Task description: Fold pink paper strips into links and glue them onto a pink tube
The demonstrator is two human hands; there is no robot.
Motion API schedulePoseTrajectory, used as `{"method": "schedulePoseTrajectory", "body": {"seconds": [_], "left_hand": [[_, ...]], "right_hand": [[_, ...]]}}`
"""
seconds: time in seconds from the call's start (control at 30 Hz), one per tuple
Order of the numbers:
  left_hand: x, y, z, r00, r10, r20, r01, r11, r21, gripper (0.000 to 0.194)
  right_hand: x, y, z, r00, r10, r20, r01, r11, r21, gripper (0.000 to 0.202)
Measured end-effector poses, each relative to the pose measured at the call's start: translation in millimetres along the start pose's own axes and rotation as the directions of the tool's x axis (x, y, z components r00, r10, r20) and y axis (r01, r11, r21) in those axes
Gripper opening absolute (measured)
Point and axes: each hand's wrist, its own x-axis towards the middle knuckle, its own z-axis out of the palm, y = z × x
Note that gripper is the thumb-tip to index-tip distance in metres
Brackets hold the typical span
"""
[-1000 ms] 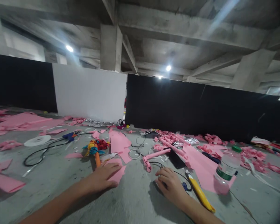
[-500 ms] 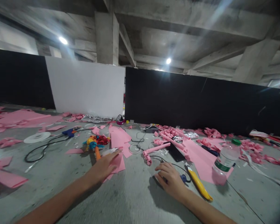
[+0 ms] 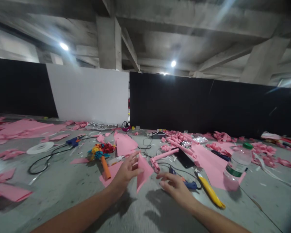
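My left hand (image 3: 126, 171) pinches a small piece of pink paper (image 3: 145, 171) by its left side and holds it up above the grey floor. My right hand (image 3: 176, 187) is close by on the right, fingers apart and slightly curled, with nothing in it. Just behind the right hand lies a blue glue gun (image 3: 190, 185), partly covered by the fingers. A yellow utility knife (image 3: 210, 192) rests to its right. Left of my left hand is an orange paper stick topped with blue, yellow and red paper flowers (image 3: 104, 155). Another pink sheet (image 3: 111, 173) lies under the left wrist.
A plastic bottle with a green cap (image 3: 238, 166) stands on pink paper at right. A dark phone (image 3: 184, 158) lies near rolled pink paper. At left are a white tape roll (image 3: 40, 148) and another glue gun (image 3: 74, 141) with its cable. Black and white panels (image 3: 92, 94) stand behind.
My left hand has picked up the pink paper and brought it right, toward the middle. My right hand has opened a little and stayed near the glue gun.
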Motion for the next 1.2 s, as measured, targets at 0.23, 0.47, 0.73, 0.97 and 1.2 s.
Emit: {"method": "schedulePoseTrajectory", "body": {"seconds": [0.23,0.47,0.73,0.97,1.2], "left_hand": [[-4.9,-5.4,61.7,0.995,-0.080,0.055,0.093,0.956,-0.278,0.094],[-24.7,-17.2,49.9,0.960,-0.267,0.085,0.280,0.922,-0.269,0.067],[-33.1,-28.8,27.6,0.970,-0.233,0.071,0.211,0.951,0.227,0.032],[-39.4,-34.8,32.0,0.980,-0.151,0.133,0.108,0.952,0.287,0.027],[-46.9,-39.4,25.9,0.958,0.249,0.142,-0.286,0.791,0.541,0.054]], "right_hand": [[-1.4,-16.6,14.2,0.946,0.322,0.023,-0.286,0.804,0.522,0.054],[-21.8,-3.2,11.3,0.892,0.413,-0.183,-0.326,0.869,0.373,0.050],[-34.0,-13.4,3.6,0.897,0.415,-0.154,-0.357,0.884,0.301,0.045],[-39.0,-13.8,3.7,0.926,0.377,0.002,-0.363,0.892,0.269,0.042],[-39.1,-6.3,2.5,0.907,0.420,0.001,-0.402,0.866,0.297,0.048]]}}
